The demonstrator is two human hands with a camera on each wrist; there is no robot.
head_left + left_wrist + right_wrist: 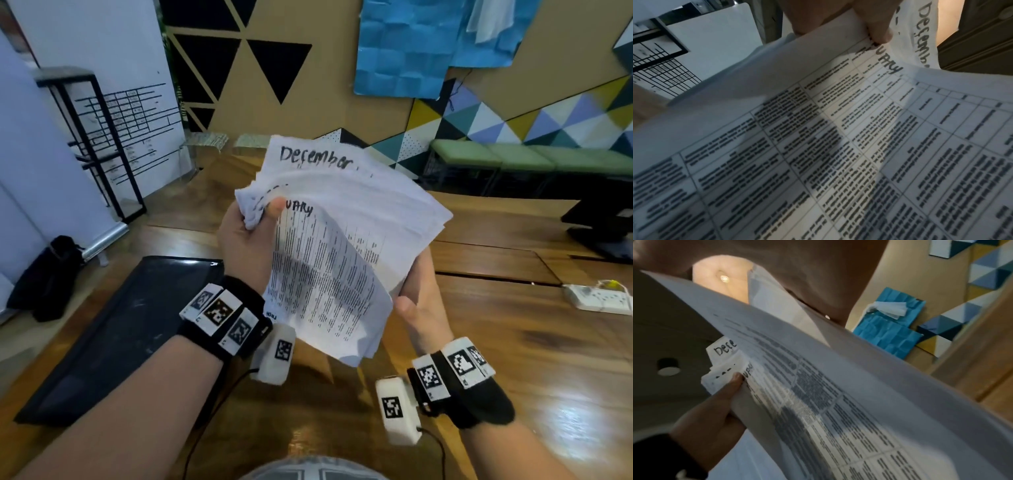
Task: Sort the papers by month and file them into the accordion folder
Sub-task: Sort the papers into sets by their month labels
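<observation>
1. I am holding the sheaf of papers (342, 240) up above the table (513, 342) with both hands; nothing is resting on the wood, so I judge I am in the sorting step, reading month headings, with no filing begun.
2. My left hand (246, 246) is gripping the sheaf's upper left corner, thumb pinching over the front sheet (325, 281) and covering the start of its heading.
3. My right hand (421, 301) is supporting the stack from beneath at its lower right; the fingers are hidden behind the paper, so I cannot tell how that grip is closing.
4. The front sheet is peeling forward off the stack. Its handwritten heading is showing only "UARY", so January or February is undecided; its printed table is too blurred to read.
5. The rearmost sheet (308, 157) is sticking up behind the rest, handwritten "December".
6. The next move is calling for sliding the left thumb aside to read the full heading, then ordering the sheets.
7. The black accordion folder (113, 335) is lying flat on the table to my left, apparently closed; it will need opening before anything goes in.
8. Farther off, a white power strip (597, 297) is lying on the table's right side.
</observation>
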